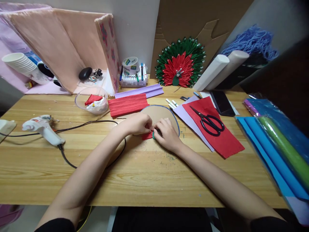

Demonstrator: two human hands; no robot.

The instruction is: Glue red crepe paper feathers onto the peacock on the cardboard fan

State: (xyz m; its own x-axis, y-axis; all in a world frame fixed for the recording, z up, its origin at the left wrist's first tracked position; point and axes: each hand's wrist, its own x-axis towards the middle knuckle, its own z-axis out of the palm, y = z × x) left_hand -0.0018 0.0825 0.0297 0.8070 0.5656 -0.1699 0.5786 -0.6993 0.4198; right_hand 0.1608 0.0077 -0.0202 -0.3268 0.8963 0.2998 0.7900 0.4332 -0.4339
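Observation:
My left hand (144,124) is closed, thumb and fingertips pinching a small red crepe paper piece (146,136). My right hand (166,132) is curled against the left one, its fingertips closed on the same piece. Between them shows a small green piece (154,135), mostly covered by my right fingers. Under both hands lies a round cardboard disc (159,112) with a blue edge, its near part hidden. Behind my left hand rests a folded strip of red crepe paper (127,105), with a purple crepe strip (151,91) just beyond it.
Black scissors (210,124) lie on a red sheet (229,141) at right. A white glue gun (48,130) and its black cable spread leftward. A clear bowl (78,101) holds scraps. At the back stand a marker box (130,83) and a red-green paper peacock (180,64).

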